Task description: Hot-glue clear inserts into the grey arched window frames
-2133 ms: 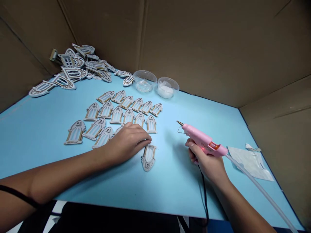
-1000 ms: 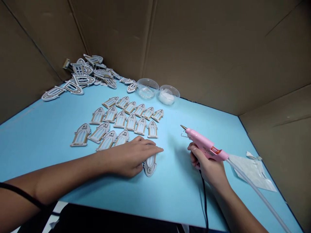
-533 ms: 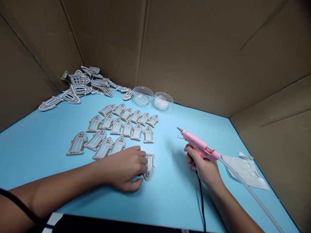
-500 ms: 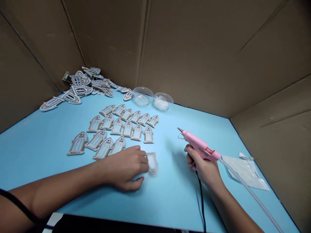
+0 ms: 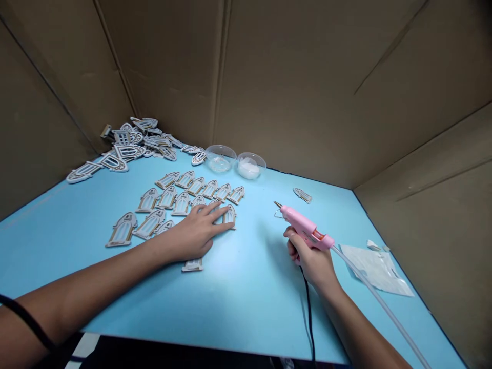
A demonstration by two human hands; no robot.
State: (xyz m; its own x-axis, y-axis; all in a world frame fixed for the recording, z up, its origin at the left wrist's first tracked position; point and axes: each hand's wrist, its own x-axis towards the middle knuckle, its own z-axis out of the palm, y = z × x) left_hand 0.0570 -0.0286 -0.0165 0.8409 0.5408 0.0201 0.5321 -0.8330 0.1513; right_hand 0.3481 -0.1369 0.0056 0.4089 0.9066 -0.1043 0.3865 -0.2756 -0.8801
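Observation:
My left hand [image 5: 198, 230] lies with fingers spread over the right end of the rows of small arched window pieces [image 5: 181, 204], its fingertips on pieces in the middle row. One window piece [image 5: 192, 265] shows partly from under the palm side of that hand. My right hand [image 5: 310, 255] grips a pink glue gun [image 5: 303, 224] by its handle, the metal nozzle pointing up and left. A long clear glue stick [image 5: 378, 300] sticks out of the gun's back, and a black cord hangs below.
A heap of white window pieces [image 5: 129, 151] fills the far left corner. Two clear round dishes [image 5: 220, 159] [image 5: 250, 166] stand by the back cardboard wall [image 5: 288, 92]. A single piece [image 5: 302, 195] lies back right. A plastic bag [image 5: 378, 270] lies at the right.
My left hand has moved up and its fingers have spread onto the middle row. The blurred piece beside it is gone from that spot. A lone piece now lies at the back right.

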